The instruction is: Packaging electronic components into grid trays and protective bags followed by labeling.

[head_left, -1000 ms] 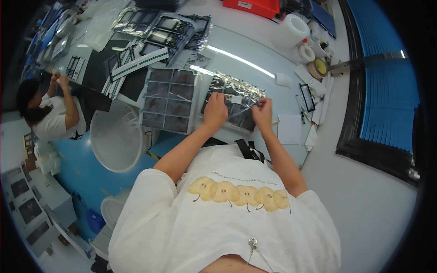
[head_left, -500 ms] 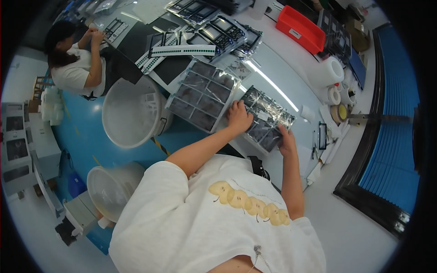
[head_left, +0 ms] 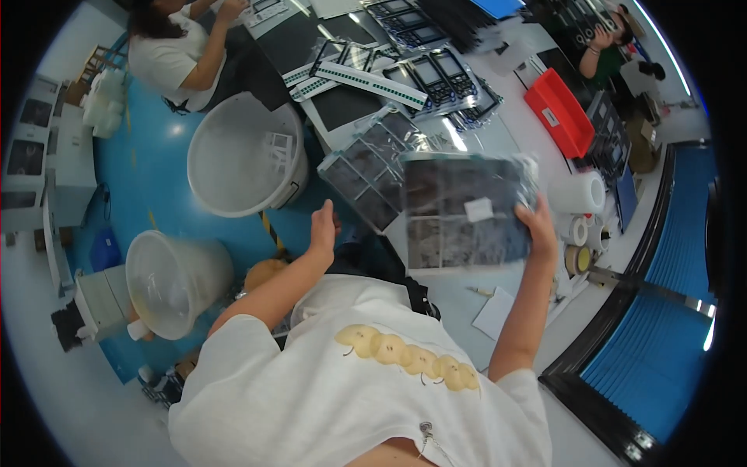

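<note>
My right hand point(head_left: 537, 226) grips the right edge of a clear compartment tray point(head_left: 459, 253), with the thumb on its face. The tray is raised and tilted toward me, slightly blurred. Dark flat pieces in clear film fill its cells, and a white label point(head_left: 479, 208) sits on it. My left hand point(head_left: 325, 229) is off the tray, to its left, beyond the table edge; its fingers look stretched and hold nothing. Partly behind the raised tray, a second compartment tray point(head_left: 366, 175) of similar dark pieces lies on the table.
Black device frames point(head_left: 436, 82) and white strips with green marks point(head_left: 373, 84) lie farther back. A red bin point(head_left: 560, 113) and white rolls point(head_left: 580, 192) stand at right. Left are two large tubs point(head_left: 200, 167) on the blue floor. One co-worker point(head_left: 175, 50) sits far left, another point(head_left: 595, 58) far right.
My right hand has lifted the compartment tray off the table and tilted it up. My left hand has let go and moved left. The view has shifted too.
</note>
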Available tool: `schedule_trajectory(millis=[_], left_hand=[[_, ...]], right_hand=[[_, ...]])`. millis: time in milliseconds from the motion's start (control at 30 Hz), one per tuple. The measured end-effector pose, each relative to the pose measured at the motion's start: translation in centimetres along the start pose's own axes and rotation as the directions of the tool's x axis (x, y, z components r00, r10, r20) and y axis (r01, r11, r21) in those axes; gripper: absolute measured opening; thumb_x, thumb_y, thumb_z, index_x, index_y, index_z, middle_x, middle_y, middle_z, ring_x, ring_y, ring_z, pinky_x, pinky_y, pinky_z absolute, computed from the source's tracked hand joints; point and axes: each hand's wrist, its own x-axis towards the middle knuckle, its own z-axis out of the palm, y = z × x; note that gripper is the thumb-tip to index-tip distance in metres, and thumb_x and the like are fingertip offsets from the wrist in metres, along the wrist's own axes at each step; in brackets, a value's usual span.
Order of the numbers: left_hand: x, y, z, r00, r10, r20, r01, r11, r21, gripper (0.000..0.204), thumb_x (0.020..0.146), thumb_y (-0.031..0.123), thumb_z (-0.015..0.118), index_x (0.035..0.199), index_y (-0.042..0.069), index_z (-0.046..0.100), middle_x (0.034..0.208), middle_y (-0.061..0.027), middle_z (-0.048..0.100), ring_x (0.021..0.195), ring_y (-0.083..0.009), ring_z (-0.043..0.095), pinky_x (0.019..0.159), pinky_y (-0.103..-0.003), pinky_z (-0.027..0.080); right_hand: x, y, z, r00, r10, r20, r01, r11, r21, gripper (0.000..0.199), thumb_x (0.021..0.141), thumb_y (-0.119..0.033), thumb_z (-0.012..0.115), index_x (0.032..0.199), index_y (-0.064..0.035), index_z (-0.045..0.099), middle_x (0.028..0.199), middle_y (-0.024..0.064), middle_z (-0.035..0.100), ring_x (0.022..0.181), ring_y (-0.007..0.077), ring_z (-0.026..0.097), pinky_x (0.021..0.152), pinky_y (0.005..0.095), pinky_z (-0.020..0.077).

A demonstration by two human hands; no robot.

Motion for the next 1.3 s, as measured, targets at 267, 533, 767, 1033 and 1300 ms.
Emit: schedule_trajectory(millis=[267,533,767,1033,1300], left_hand=[[-0.1,2.8,2.7,0.878,-0.133,0.46,0.422,0.669,-0.612,0.095,0.075,0.082,0.038,0.134,0.008,0.045,0.133,-0.0116,0.049,0.122,-0.0321,0.043,0.101,-0.051,0.032],[2.6,-2.7,3.4,0.942,0.076,0.326,0.084,0.889,-0.45,0.078,0.081,0.064,0.057,0.141,0.02,0.033,0.134,-0.0029,0.047,0.129,-0.0213,0.038,0.108,-0.039,0.026],[4.5,-3.9,4.1,0.815,-0.042,0.577,0.33,0.853,-0.404,0.057,0.087,0.039,0.066,0.134,0.018,0.044,0.127,-0.0004,0.054,0.118,-0.0155,0.051,0.099,-0.039,0.043],[2.0,0.1,-1.8,0.783,-0.002,0.622,0.369,0.806,-0.462,0.052,0.082,0.041,0.068,0.125,0.013,0.055,0.12,-0.0015,0.061,0.105,-0.0133,0.059,0.092,-0.033,0.047],[3.3,2.9,-5.0,0.839,0.1,0.534,0.084,0.947,-0.311,0.105,0.074,0.046,0.073,0.149,0.013,0.007,0.14,-0.0097,0.039,0.124,-0.0263,0.042,0.103,-0.041,0.033]], right_hand=[[18.9,-1.0,14.8,0.789,0.387,0.477,0.343,0.366,-0.865,0.062,0.081,-0.042,0.07,0.123,0.0005,0.052,0.112,0.0116,0.06,0.099,0.0196,0.057,0.087,0.0308,0.045],[21.7,7.6,10.3,0.925,0.379,0.004,-0.233,0.576,-0.784,0.07,0.091,-0.063,0.039,0.116,0.0001,0.059,0.109,0.0172,0.064,0.102,0.0239,0.059,0.089,0.0353,0.0428],[21.0,10.0,7.4,0.79,0.565,0.238,-0.407,0.773,-0.486,0.073,0.095,-0.059,0.037,0.136,0.0007,0.044,0.133,0.0103,0.051,0.119,0.0207,0.047,0.102,0.0312,0.0332],[14.8,11.0,10.4,0.864,0.385,0.325,-0.302,0.912,-0.279,0.064,0.091,-0.044,0.056,0.134,0.0018,0.043,0.133,0.0119,0.049,0.122,0.0238,0.047,0.1,0.0333,0.0379],[8.3,9.2,15.1,0.787,0.509,0.349,-0.503,0.857,-0.114,0.064,0.086,-0.04,0.063,0.132,0.0004,0.044,0.128,0.0137,0.055,0.112,0.0262,0.057,0.094,0.039,0.0471]])
